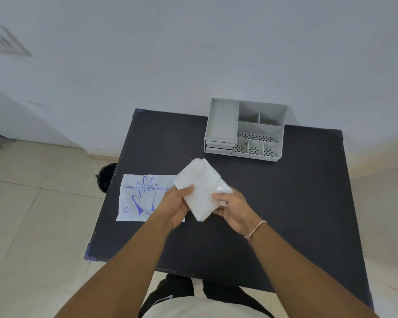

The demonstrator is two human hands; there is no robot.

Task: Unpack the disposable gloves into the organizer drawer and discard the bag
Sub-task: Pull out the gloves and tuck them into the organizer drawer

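A folded stack of translucent white disposable gloves is held above the dark table by both hands. My left hand pinches its left edge and my right hand grips its right side. The flat glove bag, white with a blue hand print and lettering, lies on the table's left part, partly under my left wrist. The grey organizer stands at the table's far edge, its small drawers at the lower left front looking closed.
A dark bin sits on the tiled floor just beyond the table's left edge. A white wall rises right behind the organizer. My legs are at the near table edge.
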